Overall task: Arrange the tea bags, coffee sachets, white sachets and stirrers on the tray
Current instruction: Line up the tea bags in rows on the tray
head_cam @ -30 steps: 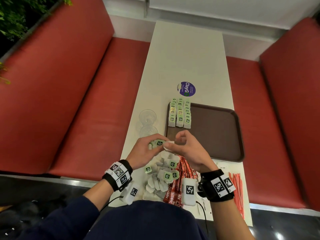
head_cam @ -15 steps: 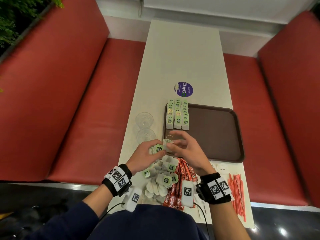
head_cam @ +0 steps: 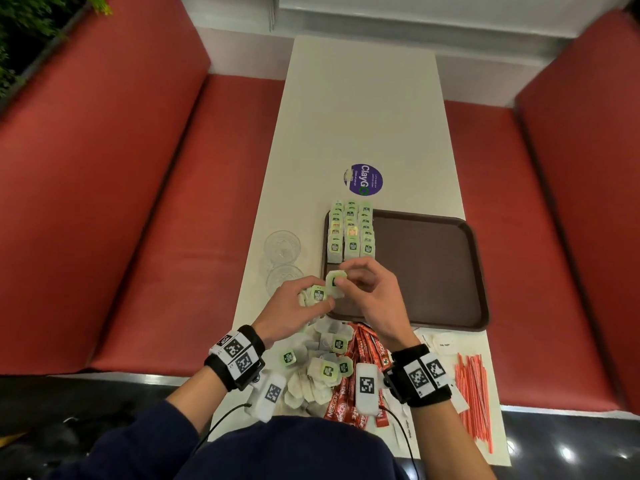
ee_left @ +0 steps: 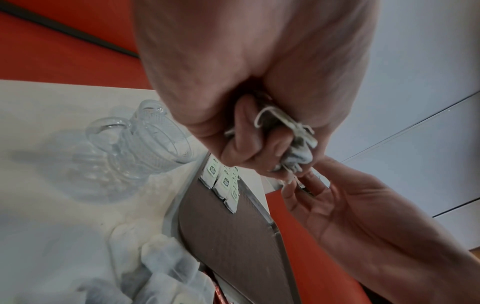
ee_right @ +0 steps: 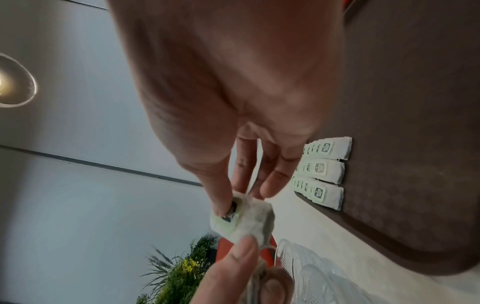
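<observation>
A brown tray [head_cam: 429, 271] lies on the white table, with three rows of green-tagged tea bags [head_cam: 351, 233] at its far left corner. My right hand [head_cam: 360, 282] pinches one tea bag [head_cam: 335, 284] by its tag, just over the tray's near left corner. My left hand [head_cam: 298, 306] grips a bunch of tea bags [head_cam: 317, 295] beside it; in the left wrist view the bunch [ee_left: 291, 139] sits in curled fingers. A loose pile of tea bags [head_cam: 322, 365], red coffee sachets [head_cam: 360, 362], white sachets [head_cam: 441, 342] and orange stirrers [head_cam: 472, 393] lie near the table's front edge.
Two clear glasses [head_cam: 282, 245] stand left of the tray. A purple round sticker [head_cam: 363, 179] is on the table beyond the tray. Red bench seats [head_cam: 173, 202] flank the table on both sides.
Both hands have moved slightly forward toward the tray. The right hand now holds a single tea bag by its tag, drawn apart from the bunch in the left hand.
</observation>
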Available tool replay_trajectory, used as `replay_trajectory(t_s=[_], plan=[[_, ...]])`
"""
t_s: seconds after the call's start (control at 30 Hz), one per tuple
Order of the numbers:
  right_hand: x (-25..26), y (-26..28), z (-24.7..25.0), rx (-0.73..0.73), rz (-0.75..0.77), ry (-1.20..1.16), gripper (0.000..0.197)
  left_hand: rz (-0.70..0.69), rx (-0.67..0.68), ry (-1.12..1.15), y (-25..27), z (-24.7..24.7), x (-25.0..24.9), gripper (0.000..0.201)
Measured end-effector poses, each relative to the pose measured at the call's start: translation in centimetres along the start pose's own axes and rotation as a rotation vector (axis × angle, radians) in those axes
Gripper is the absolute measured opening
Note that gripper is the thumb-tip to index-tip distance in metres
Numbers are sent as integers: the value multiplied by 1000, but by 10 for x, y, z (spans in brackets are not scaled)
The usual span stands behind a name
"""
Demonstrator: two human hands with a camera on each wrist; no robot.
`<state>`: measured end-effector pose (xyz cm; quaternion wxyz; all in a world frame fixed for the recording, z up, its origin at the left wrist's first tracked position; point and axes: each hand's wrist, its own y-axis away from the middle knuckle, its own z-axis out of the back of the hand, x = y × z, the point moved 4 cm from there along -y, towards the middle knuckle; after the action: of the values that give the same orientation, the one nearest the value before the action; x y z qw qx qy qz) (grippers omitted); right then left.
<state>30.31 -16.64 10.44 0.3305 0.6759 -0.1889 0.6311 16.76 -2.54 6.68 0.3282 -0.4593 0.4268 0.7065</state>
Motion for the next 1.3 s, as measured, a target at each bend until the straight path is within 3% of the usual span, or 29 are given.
replay_trajectory(t_s=[0.07, 0.2, 0.33, 0.47, 0.6, 0.83, 1.1, 1.3], plan=[[0, -3, 0, -27, 16, -20, 27, 18, -35, 8, -3, -1, 3, 36], [-5, -7, 2, -30, -2, -30, 29, 32, -99, 24, -8, -2, 4, 18], [-20, -15, 10, 34, -38, 66, 19, 46, -120, -8, -9, 1, 8, 23], [-26, -27, 17, -47, -36, 79, 17, 56, -142, 3, -6, 5, 8, 16], [-50, -55, 27, -174, -39, 318, 18, 84, -158, 40, 1, 11, 10, 17], [-91, -105, 13, -45, -111, 569, 17, 102, -178, 84, 13, 20, 12, 20], [-101, -127, 4, -165, -32, 711, 11, 130, -233, 214, 22, 27, 7, 12], [-100, -120, 0, -259, 3, 756, 30, 163, -233, 275, 23, 29, 5, 15]])
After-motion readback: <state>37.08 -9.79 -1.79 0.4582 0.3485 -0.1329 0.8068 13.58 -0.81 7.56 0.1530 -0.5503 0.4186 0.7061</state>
